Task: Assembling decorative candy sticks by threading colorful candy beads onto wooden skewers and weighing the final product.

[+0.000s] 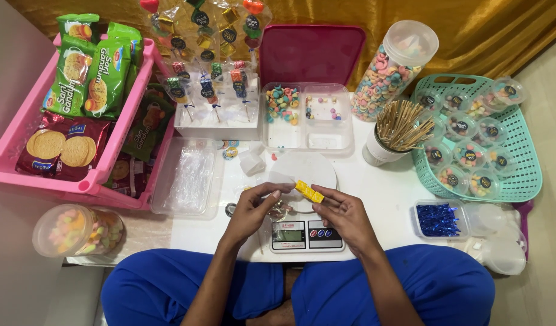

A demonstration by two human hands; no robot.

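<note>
Over the digital kitchen scale [307, 232] on the desk [386, 193], the right hand [344, 216] pinches a yellow wrapped candy [309, 191] in its fingers, the left hand [254, 208] grasping a clear wrapper [279, 209], seemingly mid-packing; bagging needs steady alignment.

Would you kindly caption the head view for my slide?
Both hands hold a yellow candy over a scale among sweets.

scale platform [305, 169] partly behind hands, pink rack [24, 163] cut by left edge, sticker details unreadable
</note>
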